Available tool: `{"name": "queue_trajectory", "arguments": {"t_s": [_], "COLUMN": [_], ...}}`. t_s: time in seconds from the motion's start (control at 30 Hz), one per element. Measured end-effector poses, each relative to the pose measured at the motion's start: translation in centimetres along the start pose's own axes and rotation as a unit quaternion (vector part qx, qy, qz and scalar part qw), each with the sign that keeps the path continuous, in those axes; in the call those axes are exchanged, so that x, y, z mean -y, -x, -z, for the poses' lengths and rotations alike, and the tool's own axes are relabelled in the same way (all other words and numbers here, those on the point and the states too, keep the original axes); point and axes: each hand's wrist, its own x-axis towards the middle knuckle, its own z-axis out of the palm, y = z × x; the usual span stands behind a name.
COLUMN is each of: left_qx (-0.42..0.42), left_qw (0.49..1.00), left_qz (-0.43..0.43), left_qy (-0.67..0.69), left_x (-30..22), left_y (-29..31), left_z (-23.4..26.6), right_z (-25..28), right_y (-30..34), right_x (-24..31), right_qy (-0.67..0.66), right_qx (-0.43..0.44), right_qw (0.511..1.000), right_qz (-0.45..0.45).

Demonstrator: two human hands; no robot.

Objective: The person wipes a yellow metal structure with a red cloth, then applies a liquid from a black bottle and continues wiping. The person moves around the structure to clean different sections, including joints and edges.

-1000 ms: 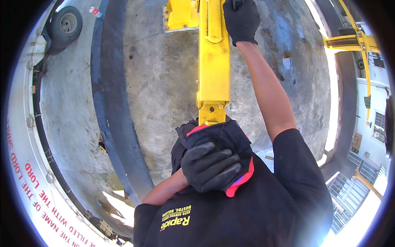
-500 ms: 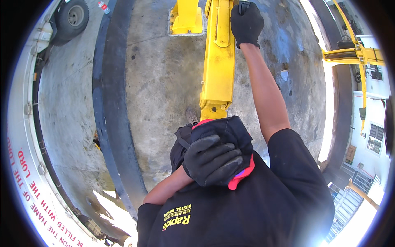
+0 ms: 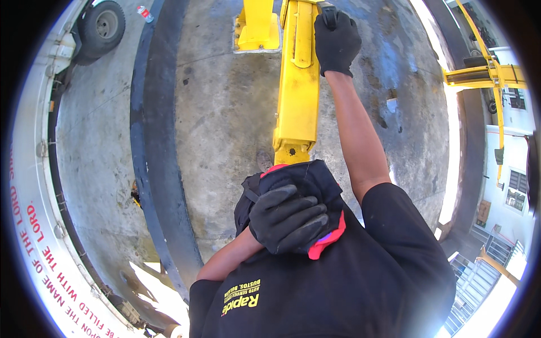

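Note:
Gloved in black, my left hand [image 3: 288, 219] curls over a bundle of black cloth [image 3: 304, 176] with red edging, pressed against the front of my black shirt. My right hand [image 3: 339, 42], in a matching glove, reaches far ahead with the arm nearly straight. Its fingers are closed around a small dark piece with a grey end [image 3: 328, 16], whose kind is not clear. That hand is right beside the far end of a long yellow steel beam [image 3: 297, 101]. The beam's near end is just beyond the cloth, which hides part of it.
A yellow post base [image 3: 258, 35] is bolted to the stained concrete floor [image 3: 225, 112]. Along the left runs a dark raised strip [image 3: 160, 141], with a white truck [image 3: 34, 225] and its wheel [image 3: 106, 25] beyond. Another yellow frame [image 3: 479, 76] stands at the right.
My right hand has shifted slightly nearer along the beam, and more of the dark piece shows above it. The left hand keeps its hold on the cloth. My view has moved slightly.

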Motion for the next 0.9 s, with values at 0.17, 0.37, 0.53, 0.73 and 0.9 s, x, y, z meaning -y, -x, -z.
{"name": "queue_trajectory", "arguments": {"t_s": [0.17,0.37,0.53,0.73,0.9], "left_qx": [-0.023,-0.040,-0.067,-0.114,-0.097], "left_qw": [1.000,0.999,0.989,0.976,0.985], "left_qz": [-0.010,-0.020,-0.039,-0.043,-0.034], "left_qy": [-0.011,0.025,0.124,0.178,0.136], "left_x": [0.1,0.2,-0.4,-1.1,-0.6], "left_y": [0.0,0.0,-0.7,-2.2,-1.0], "left_z": [-0.4,-0.5,-2.7,-6.0,-5.1], "right_z": [1.7,0.4,-1.9,-3.0,-1.8], "right_y": [-0.7,-1.4,-0.7,-1.2,-1.1], "right_x": [0.9,-2.5,-1.8,-1.9,1.1], "right_qy": [-0.033,-0.470,-0.425,-0.333,-0.193], "right_qx": [0.027,0.070,0.043,0.031,0.045], "right_qw": [0.998,0.803,0.840,0.902,0.958], "right_qz": [-0.047,-0.360,-0.335,-0.273,-0.209]}}
